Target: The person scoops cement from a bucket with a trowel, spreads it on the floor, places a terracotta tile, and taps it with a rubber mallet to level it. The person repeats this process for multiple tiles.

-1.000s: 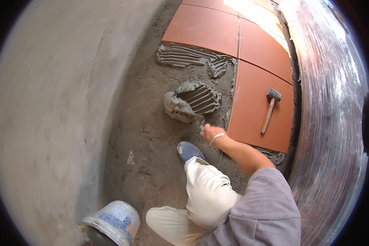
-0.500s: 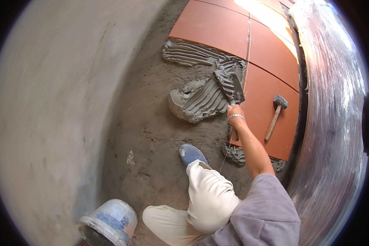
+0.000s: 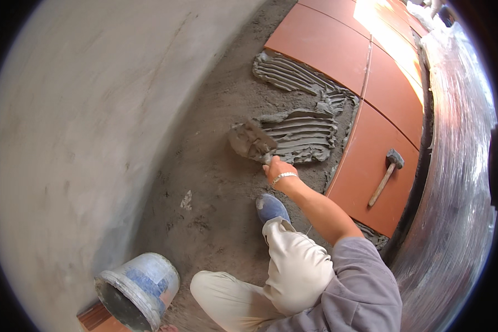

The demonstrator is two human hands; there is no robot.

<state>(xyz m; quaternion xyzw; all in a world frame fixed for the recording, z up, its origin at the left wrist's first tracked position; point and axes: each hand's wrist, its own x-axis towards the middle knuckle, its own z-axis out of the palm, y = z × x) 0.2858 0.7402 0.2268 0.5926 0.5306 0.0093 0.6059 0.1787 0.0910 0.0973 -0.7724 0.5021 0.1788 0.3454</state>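
My right hand grips the handle of a trowel, whose mortar-smeared blade is over the left end of a ridged grey mortar patch on the rough floor. A second combed band of mortar borders the terracotta tiles. A mallet with a wooden handle lies on the nearest tile, right of my hand. My left hand is not in view. My blue shoe rests on the floor just below my right hand.
A grey plastered wall runs along the left. A stained bucket stands at lower left beside some terracotta pieces. Plastic-wrapped material lines the right side. Small objects at the top right are too small to identify.
My right hand has swept the trowel leftward from beside the tile edge, and the mortar patch now shows more horizontal ridges. The view has shifted slightly, showing terracotta pieces at lower left.
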